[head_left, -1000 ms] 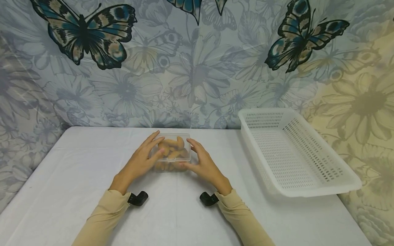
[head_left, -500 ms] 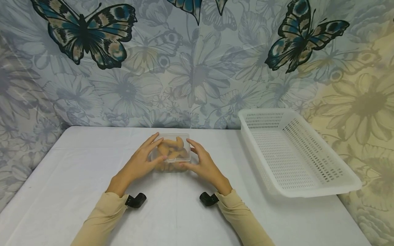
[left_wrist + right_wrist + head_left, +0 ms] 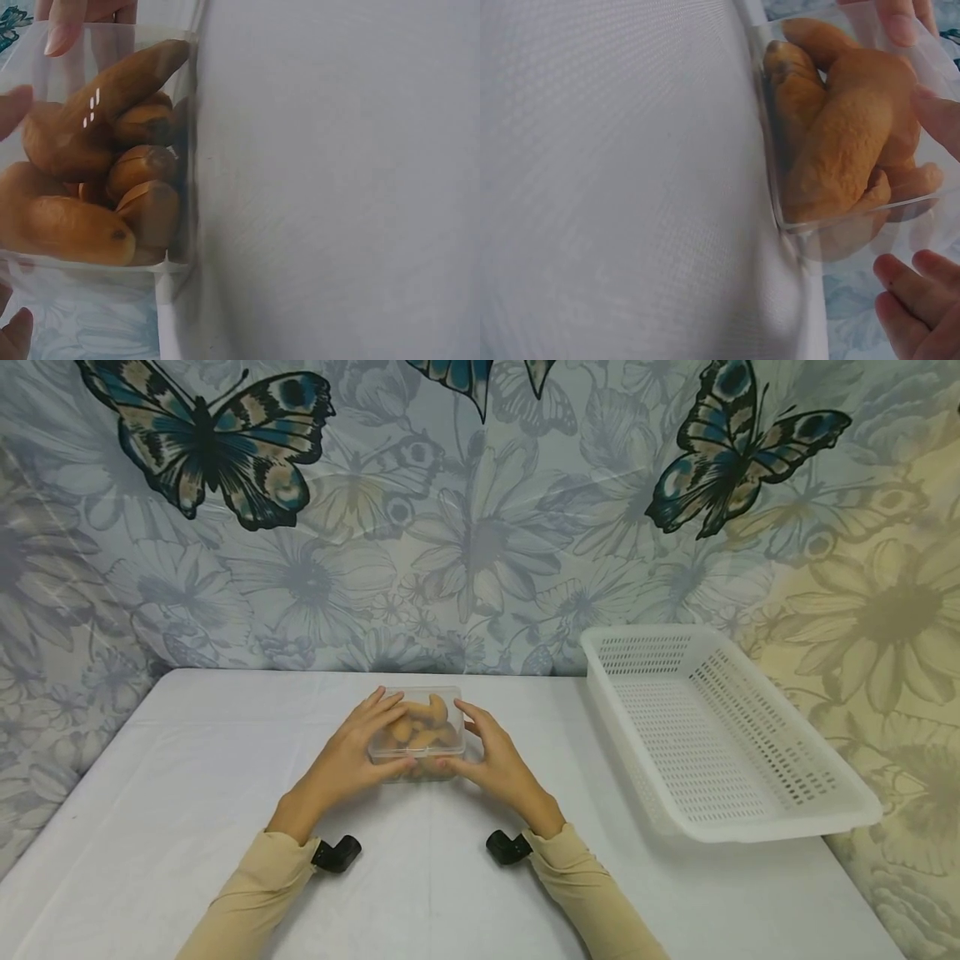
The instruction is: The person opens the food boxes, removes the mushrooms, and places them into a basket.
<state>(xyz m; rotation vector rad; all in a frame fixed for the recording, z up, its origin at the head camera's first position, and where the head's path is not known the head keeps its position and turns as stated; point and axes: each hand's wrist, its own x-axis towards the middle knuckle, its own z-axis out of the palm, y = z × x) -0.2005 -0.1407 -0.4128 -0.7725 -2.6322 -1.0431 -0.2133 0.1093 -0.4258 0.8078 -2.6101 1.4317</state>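
Grip of two hands on a clear box (image 3: 423,731), just left of centre in the head view's frame. The left hand (image 3: 345,756) curved round the left side, thumb at the near side and fingertips over the lid (image 3: 454,742); the right hand (image 3: 498,764) held the right side, the two thumbs close together. Pressure could not be told, as some fingertips seemed clear of the walls in the wrist views. This facing hold probably steadied the box from both sides. Brown pieces (image 3: 847,135) lay heaped inside, confined by the walls, the lid apparently down. The box rested on the table (image 3: 150,793). A white basket (image 3: 720,752) stood at the frame's right, well apart, a placement that presumably left both hands room.
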